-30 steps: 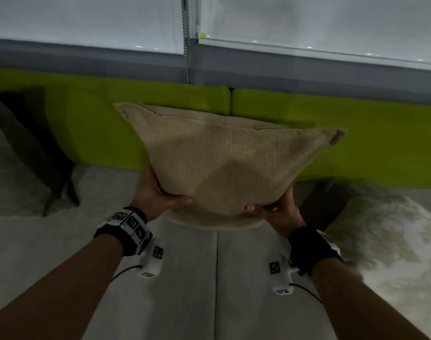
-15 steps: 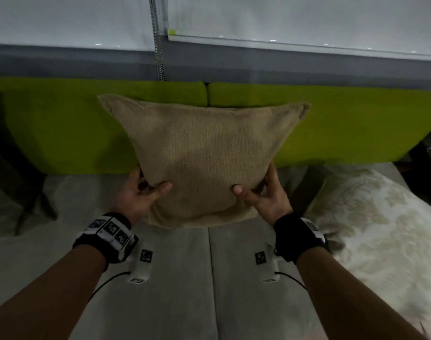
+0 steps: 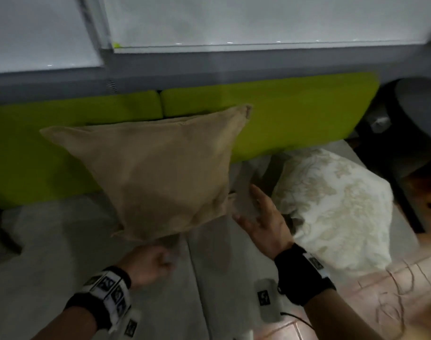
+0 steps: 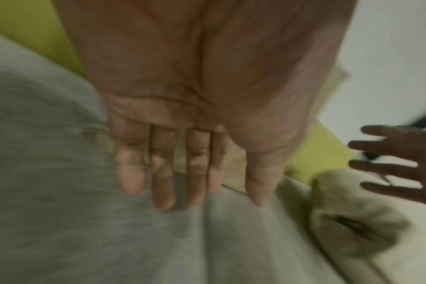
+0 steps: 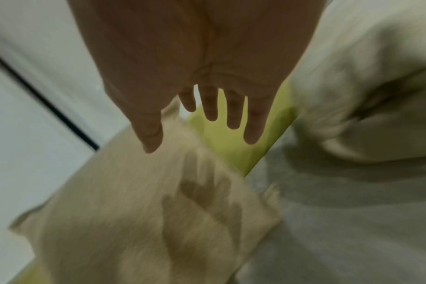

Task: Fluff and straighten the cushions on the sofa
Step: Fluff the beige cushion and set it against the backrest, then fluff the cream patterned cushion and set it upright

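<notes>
While the sofa (image 3: 295,114) carries the tan cushion (image 3: 160,173) propped against its green backrest, we judge that cushion set and the patterned cushion (image 3: 332,204), slumped at the sofa's right end, next. Our right hand (image 3: 263,217) is spread and empty between the two cushions; our left hand (image 3: 145,266) rests fingers straight on the sofa seat, below the tan cushion. Next move: grip the patterned cushion at both sides.

Two pale roller blinds (image 3: 234,18) are seen drawn down above a grey wall band (image 3: 258,62). Pinkish floor tiles (image 3: 381,303) are lit at lower right, and a dark round piece of furniture (image 3: 420,111) is glimpsed at the right edge.
</notes>
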Demonstrator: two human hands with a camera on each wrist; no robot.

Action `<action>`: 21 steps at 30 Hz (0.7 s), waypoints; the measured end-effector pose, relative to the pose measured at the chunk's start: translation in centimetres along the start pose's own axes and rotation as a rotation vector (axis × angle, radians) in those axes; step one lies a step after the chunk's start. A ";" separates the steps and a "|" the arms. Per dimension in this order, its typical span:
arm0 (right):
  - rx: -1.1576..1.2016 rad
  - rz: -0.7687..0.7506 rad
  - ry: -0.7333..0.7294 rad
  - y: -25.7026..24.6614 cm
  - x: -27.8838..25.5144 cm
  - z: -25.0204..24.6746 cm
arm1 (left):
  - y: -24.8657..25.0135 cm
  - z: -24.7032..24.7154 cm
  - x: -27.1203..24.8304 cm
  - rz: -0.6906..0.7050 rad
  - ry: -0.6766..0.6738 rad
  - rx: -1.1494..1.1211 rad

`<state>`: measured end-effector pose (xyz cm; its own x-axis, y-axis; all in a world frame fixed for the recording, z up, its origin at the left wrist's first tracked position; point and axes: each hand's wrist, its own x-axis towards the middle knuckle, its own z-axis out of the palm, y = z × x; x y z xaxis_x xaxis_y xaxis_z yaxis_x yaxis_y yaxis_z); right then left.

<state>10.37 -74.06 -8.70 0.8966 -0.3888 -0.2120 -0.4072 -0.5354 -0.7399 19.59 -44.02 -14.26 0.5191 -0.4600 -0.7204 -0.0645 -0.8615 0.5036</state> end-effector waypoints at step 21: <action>0.413 0.739 0.112 30.5 1.1 -27.4 | 41.3 8.3 18.2 -0.087 0.169 -0.534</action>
<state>-5.84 -111.37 -14.08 0.3943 -0.6138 -0.6840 -0.7650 0.1932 -0.6143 19.27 -89.76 -10.57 0.6351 -0.3137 -0.7059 0.4022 -0.6459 0.6489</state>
